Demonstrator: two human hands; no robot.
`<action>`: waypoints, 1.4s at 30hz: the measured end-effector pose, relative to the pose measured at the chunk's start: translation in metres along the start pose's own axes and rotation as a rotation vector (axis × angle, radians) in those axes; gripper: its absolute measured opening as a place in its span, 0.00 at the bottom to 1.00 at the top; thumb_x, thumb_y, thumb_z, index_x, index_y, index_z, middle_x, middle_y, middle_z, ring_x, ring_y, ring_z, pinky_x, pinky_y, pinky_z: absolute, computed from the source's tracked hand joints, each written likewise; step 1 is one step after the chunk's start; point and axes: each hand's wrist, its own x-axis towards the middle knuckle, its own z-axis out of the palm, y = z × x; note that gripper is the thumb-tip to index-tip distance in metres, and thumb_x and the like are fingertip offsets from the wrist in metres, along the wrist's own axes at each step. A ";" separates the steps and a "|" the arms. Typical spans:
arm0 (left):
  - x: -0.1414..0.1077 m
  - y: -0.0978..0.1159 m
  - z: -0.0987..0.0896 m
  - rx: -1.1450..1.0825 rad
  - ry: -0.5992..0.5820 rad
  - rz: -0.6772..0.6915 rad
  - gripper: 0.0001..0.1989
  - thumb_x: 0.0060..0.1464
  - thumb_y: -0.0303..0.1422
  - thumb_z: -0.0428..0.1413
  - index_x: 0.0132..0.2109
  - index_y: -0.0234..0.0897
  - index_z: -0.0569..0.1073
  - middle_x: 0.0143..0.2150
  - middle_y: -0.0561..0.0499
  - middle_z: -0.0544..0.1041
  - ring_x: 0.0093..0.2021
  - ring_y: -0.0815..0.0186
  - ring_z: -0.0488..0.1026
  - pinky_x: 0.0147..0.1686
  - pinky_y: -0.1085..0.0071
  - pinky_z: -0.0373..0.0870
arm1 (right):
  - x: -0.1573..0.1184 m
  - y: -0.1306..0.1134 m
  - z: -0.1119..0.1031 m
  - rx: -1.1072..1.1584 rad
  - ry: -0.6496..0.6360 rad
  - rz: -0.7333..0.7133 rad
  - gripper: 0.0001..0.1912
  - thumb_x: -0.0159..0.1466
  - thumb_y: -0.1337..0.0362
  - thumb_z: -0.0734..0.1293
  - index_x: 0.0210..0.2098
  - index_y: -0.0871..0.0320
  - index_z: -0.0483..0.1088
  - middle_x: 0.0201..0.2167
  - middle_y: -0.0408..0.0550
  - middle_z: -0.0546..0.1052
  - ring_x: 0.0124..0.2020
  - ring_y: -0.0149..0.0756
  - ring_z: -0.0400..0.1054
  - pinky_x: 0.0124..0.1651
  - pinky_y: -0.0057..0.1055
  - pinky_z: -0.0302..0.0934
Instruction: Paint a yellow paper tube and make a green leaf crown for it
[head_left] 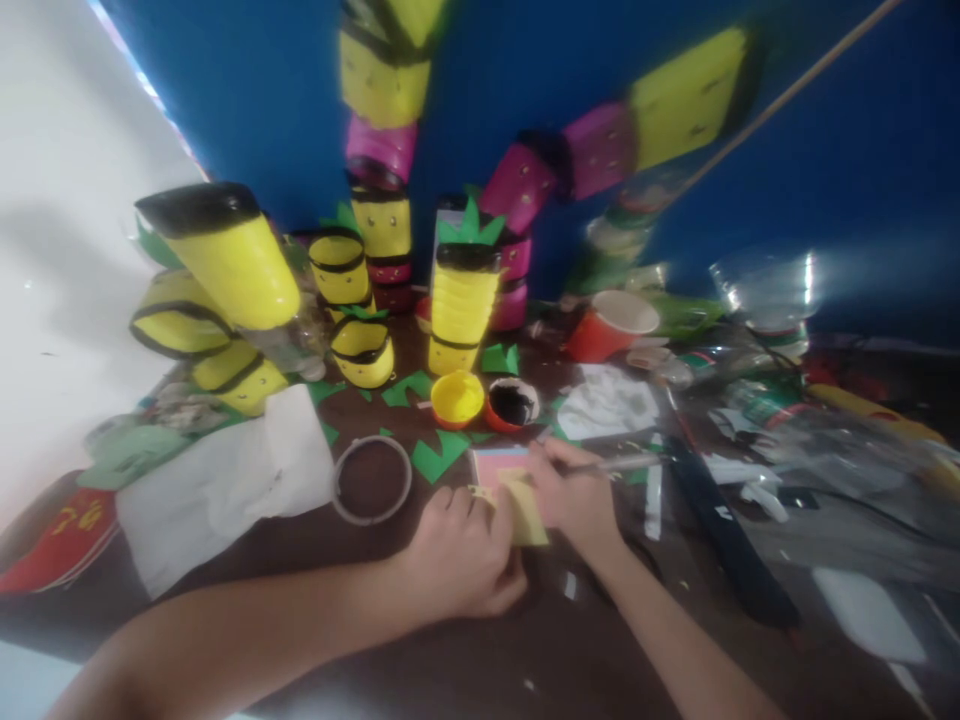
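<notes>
Two paint lids (484, 400) beyond hands

Head view, single camera: worn above the table (465, 640), faces forward and down, tilted, close over it, blue wall (825, 180) behind.

Bare surface (450, 660) near the camera; yellow bottles (457, 310), paint cups (457, 398) and scraps (439, 455) block the far side.

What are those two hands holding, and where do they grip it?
The right hand holds a thin silvery pen-like tool near its tip end. The left hand pins the small yellow paper piece by its left edge.
</notes>
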 end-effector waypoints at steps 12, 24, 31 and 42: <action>0.001 0.000 0.000 -0.007 0.010 -0.003 0.25 0.48 0.39 0.47 0.49 0.25 0.69 0.27 0.46 0.73 0.28 0.59 0.69 0.27 0.63 0.61 | 0.001 0.003 0.001 0.006 -0.001 -0.022 0.21 0.59 0.60 0.60 0.14 0.57 0.48 0.12 0.36 0.51 0.16 0.25 0.48 0.20 0.24 0.47; 0.000 0.000 0.001 -0.003 0.012 0.004 0.25 0.48 0.39 0.47 0.49 0.25 0.69 0.27 0.46 0.73 0.28 0.60 0.69 0.26 0.64 0.61 | 0.001 0.005 0.001 -0.022 -0.015 -0.030 0.20 0.59 0.61 0.59 0.14 0.57 0.48 0.12 0.36 0.51 0.17 0.25 0.48 0.21 0.24 0.47; 0.000 0.000 0.001 0.005 0.022 0.002 0.25 0.48 0.39 0.47 0.49 0.26 0.69 0.26 0.46 0.73 0.27 0.60 0.69 0.26 0.64 0.61 | 0.001 0.005 0.002 -0.016 -0.017 -0.035 0.20 0.58 0.60 0.59 0.15 0.56 0.47 0.12 0.36 0.50 0.16 0.25 0.47 0.20 0.24 0.46; 0.000 0.000 0.001 0.006 0.020 0.002 0.25 0.48 0.39 0.47 0.49 0.26 0.69 0.27 0.46 0.73 0.27 0.59 0.69 0.26 0.64 0.61 | 0.002 0.006 0.001 -0.045 0.009 -0.057 0.20 0.59 0.60 0.59 0.14 0.57 0.52 0.12 0.37 0.54 0.17 0.26 0.50 0.21 0.24 0.48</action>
